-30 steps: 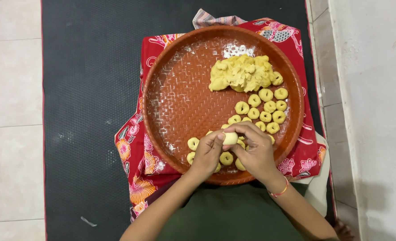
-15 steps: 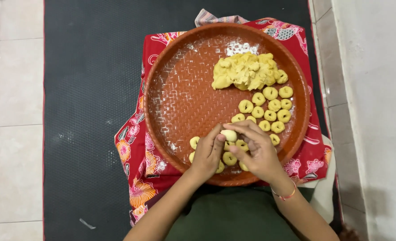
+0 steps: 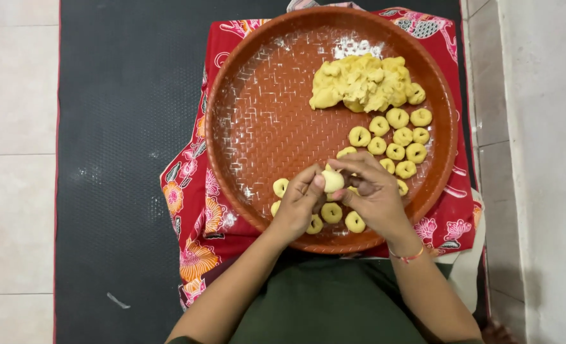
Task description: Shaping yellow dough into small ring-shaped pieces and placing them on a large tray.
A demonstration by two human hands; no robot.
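Yellow dough piece (image 3: 333,181) sits pinched between my left hand (image 3: 299,204) and right hand (image 3: 372,191) fingers; many rings (image 3: 394,137) lie shaped, a big dough heap (image 3: 362,83) remains.

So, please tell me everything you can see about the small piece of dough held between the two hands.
The dough piece is a small, pale yellow lump, smooth and roundish, paler than the shaped rings nearby. It looks soft and is not yet ring-shaped. The left hand and the right hand pinch it together with their fingertips, holding it above the near part of the round reddish-brown woven tray.
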